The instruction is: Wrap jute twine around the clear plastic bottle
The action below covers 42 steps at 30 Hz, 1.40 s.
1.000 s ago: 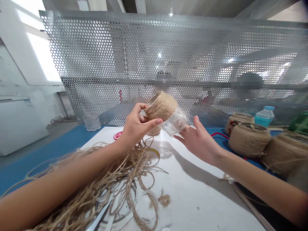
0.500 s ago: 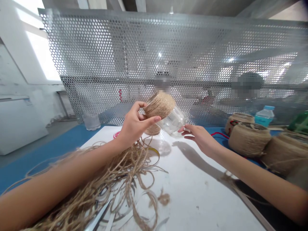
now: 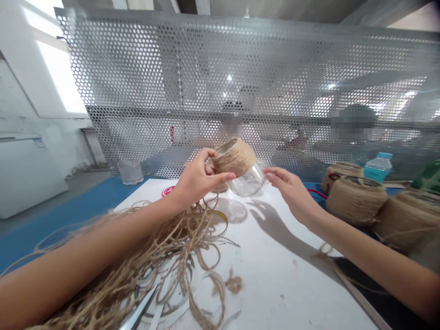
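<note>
A clear glass jar (image 3: 250, 180) hangs tilted above the white tabletop, a band of jute twine (image 3: 237, 158) wound around its mouth end. My left hand (image 3: 201, 178) grips the wrapped end, thumb along the near side and fingers at the rim. At the bare glass base is my right hand (image 3: 287, 188), fingers stretched out and tips at the glass; whether they press on it is hard to see. Below my left forearm lies a tangled heap of loose jute twine (image 3: 172, 243). Behind the jar, another twine-wrapped object (image 3: 220, 188) is mostly hidden.
Scissors (image 3: 139, 309) lie by the twine, near a roll of tape (image 3: 217, 221). Several twine-wrapped jars (image 3: 355, 201) and a blue-capped bottle (image 3: 378, 167) stand at right. A clear plastic container (image 3: 130, 172) sits back left. A perforated metal screen (image 3: 192, 59) rises behind the table.
The jar has shifted slightly right and tipped a little, its open rim now showing more. Both hands moved with it; my right fingers are drawn closer together at the base.
</note>
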Available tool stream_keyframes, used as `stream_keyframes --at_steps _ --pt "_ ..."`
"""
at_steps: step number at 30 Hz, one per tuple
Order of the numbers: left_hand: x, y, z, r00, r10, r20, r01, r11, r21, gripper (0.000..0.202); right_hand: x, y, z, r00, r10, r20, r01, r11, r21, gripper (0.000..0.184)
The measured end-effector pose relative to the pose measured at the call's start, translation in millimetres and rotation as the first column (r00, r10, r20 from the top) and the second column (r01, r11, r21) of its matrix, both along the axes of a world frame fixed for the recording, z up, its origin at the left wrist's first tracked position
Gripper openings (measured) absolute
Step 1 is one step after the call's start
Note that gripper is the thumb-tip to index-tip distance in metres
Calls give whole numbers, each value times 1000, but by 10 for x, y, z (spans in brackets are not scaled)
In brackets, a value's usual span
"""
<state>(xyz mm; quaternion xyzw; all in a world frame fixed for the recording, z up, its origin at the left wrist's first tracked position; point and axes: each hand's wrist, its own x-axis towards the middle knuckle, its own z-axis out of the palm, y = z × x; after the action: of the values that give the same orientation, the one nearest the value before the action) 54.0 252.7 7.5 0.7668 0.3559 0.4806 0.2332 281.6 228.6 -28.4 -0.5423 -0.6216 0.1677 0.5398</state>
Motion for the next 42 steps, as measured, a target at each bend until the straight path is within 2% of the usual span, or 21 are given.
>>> stream_keyframes --at_steps 2,4,6,7,9,10,12,16,18,21,24,27,32,38,42 --pt "6 -31 37 991 -50 -128 46 998 -33 43 2 -59 117 994 -69 79 61 993 105 24" --pt "20 -61 52 965 -84 -248 73 996 -51 43 -17 -152 252 977 -102 185 61 974 219 22" --pt "42 -91 41 935 -104 -340 92 995 -49 43 -64 -266 371 936 -54 348 -44 963 266 23" --pt "54 -108 31 921 -116 -372 106 993 -47 44 -95 -325 415 894 -11 449 -124 955 271 23" --pt "79 -146 9 897 -152 -415 139 988 -59 45 -166 -431 467 749 65 659 -291 927 239 24" --pt "89 -167 0 890 -169 -424 154 986 -70 45 -201 -472 477 681 89 727 -340 918 206 24" --pt "105 -213 -13 880 -199 -431 172 980 -100 45 -257 -525 476 615 123 779 -352 927 132 25" --pt "113 -289 -23 862 -262 -434 199 962 -185 47 -274 -520 472 658 240 713 -287 956 -57 27" --pt "108 -307 -17 854 -299 -426 220 949 -225 47 -241 -483 479 705 301 642 -291 949 -126 33" --pt "95 -312 12 847 -346 -404 266 933 -241 42 -179 -415 471 787 346 511 -312 938 -155 35" --pt "81 -299 49 824 -370 -429 300 927 -225 37 -138 -352 426 827 434 358 -370 899 -236 36" --pt "68 -276 64 794 -388 -468 328 921 -208 39 -119 -310 378 834 489 254 -415 861 -295 36" --pt "46 -241 45 759 -405 -510 362 914 -186 48 -83 -276 367 834 525 169 -455 829 -326 35" --pt "18 -171 3 722 -455 -522 428 886 -180 56 -44 -277 404 786 601 147 -526 775 -351 32" --pt "-6 -108 -33 691 -518 -504 483 850 -211 63 19 -252 407 742 661 116 -577 717 -391 30"
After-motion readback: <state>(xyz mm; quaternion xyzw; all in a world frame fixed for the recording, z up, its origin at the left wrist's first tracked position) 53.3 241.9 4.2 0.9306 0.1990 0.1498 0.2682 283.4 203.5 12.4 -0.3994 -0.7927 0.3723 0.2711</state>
